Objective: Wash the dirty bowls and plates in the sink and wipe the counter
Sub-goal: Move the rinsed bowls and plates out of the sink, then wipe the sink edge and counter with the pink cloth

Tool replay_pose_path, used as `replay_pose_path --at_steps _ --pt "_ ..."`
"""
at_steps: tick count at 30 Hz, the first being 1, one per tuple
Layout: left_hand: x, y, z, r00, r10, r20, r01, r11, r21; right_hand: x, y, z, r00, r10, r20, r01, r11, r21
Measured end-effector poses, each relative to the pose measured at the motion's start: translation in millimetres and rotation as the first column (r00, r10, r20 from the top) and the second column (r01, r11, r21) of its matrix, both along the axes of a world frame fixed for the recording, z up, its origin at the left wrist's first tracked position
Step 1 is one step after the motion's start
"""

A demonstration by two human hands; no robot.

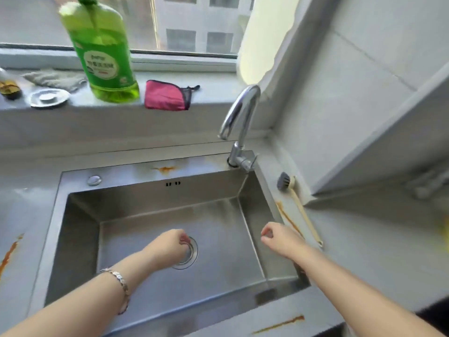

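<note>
**Sink set in stained counter, both hands over the basin**

Nearest the camera, the front strip of the counter carried an orange-brown streak. A second streak of the same colour lay on the counter left of the sink.

The left forearm, wearing a metal bracelet, reached down into the steel basin. The left hand lay at the near-left edge of the drain with its fingers curled onto the drain ring. It could not be told whether they grasped any part of it. The right hand was held over the sink's right wall, clenched loosely, with thumb tip against forefinger.

Just beyond the right hand, a long-handled dish brush lay on the narrow counter strip beside the sink, its dark head pointing away. A brown smear ran along the rim next to it.

On the sink's rear ledge were a round metal button and an orange stain. The curved chrome faucet stood at the rear right corner.

Farthest back, the windowsill held, from the left:
- a flat metal disc
- a grey cloth behind the disc
- a tall green detergent bottle
- a folded pink cloth, overhanging the sill's edge
</note>
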State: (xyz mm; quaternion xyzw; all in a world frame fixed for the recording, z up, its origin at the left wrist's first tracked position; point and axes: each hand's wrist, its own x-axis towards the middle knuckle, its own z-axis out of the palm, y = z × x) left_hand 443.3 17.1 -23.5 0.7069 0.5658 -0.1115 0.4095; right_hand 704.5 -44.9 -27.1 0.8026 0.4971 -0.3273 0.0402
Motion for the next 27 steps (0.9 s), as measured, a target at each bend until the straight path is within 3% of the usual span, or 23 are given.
replay_pose_path --at_steps 2,5,8,14,16,22,25,27 --pt "44 7 -5 1.000 0.006 0.002 -0.006 1.000 0.004 51 2 -1 0.993 -0.075 0.090 0.066 0.993 0.093" --pt "96 10 -7 0.998 0.042 0.054 -0.040 0.999 -0.035 110 9 -6 0.973 -0.065 0.221 0.022 0.981 0.194" --pt "127 10 -10 0.994 0.076 0.080 -0.071 0.995 -0.063 147 15 -23 0.975 0.041 0.218 -0.067 0.991 0.114" --pt "129 6 -6 0.987 0.161 0.025 -0.157 0.981 -0.112 170 18 -35 0.997 0.072 -0.004 -0.072 0.996 0.059" --pt "126 9 -3 0.984 0.176 0.000 -0.176 0.979 -0.102 170 18 -21 0.986 0.052 -0.160 -0.042 0.997 0.063" --pt "117 12 11 0.973 0.217 0.072 -0.213 0.975 -0.065 168 21 34 0.831 0.031 -0.556 0.082 0.981 0.177" --pt "111 11 23 0.978 0.185 0.100 -0.181 0.982 -0.046 156 19 68 0.776 0.006 -0.630 0.217 0.936 0.276" --pt "108 14 36 0.982 0.145 0.122 -0.144 0.989 -0.013 144 20 93 0.833 0.020 -0.553 0.246 0.882 0.402"
